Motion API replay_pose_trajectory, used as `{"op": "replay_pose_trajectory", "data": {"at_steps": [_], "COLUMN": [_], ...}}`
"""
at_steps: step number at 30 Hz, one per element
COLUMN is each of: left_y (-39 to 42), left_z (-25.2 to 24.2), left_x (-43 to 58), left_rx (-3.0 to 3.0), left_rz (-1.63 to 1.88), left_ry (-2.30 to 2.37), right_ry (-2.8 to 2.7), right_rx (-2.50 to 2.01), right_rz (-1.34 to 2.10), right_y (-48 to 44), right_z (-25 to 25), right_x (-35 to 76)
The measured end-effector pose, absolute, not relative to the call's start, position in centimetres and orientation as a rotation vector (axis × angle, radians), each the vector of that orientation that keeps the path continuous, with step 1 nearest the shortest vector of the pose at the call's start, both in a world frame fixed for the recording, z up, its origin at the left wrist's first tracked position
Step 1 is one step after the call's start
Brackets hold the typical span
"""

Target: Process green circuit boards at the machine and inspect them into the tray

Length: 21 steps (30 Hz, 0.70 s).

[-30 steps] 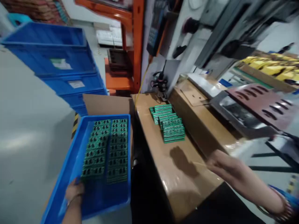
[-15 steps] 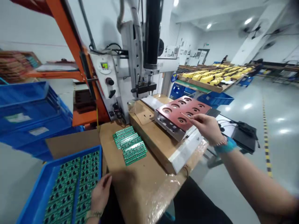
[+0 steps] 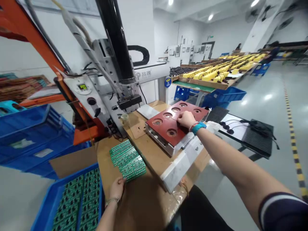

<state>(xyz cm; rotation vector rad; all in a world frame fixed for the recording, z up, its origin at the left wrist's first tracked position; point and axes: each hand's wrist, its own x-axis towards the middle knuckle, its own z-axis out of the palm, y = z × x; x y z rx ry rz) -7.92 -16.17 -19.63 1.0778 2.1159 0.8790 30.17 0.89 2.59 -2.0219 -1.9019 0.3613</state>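
My right hand (image 3: 185, 119) on red fixture plate (image 3: 161, 136) at 1 o'clock, grip unclear; left hand (image 3: 117, 188) open, touching no board I can see, just below green circuit boards (image 3: 127, 162) at 11 o'clock. Risk: stray nudge could slide stack toward blue tray (image 3: 57, 195).

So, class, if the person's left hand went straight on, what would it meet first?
The left hand would first meet the stack of green circuit boards, very close, though depth is unclear.

Past the right hand (image 3: 186, 119), trays of yellow parts are lining long workbenches (image 3: 211, 76), while a gantry dispensing machine (image 3: 113, 85) is standing ahead of the left hand (image 3: 116, 189) and stacked blue plastic crates (image 3: 31, 131) are sitting farther left.
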Motion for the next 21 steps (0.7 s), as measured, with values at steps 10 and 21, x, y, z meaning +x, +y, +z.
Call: {"op": "replay_pose_trajectory", "data": {"at_steps": [10,21], "left_y": [-19.8,-21.1], "left_z": [-18.2,-8.4], "left_x": [-7.8,-7.4], "left_rx": [0.425,0.289], "left_rz": [1.348,1.633], "left_ry": [1.561,1.268], "right_ry": [-1.884,-1.477], "right_rx": [-1.981,-1.766], "right_rz": [0.373,0.034], "right_y": [1.4,-6.9], "right_z": [2.5,-4.0], "right_x": [30.0,37.7]}}
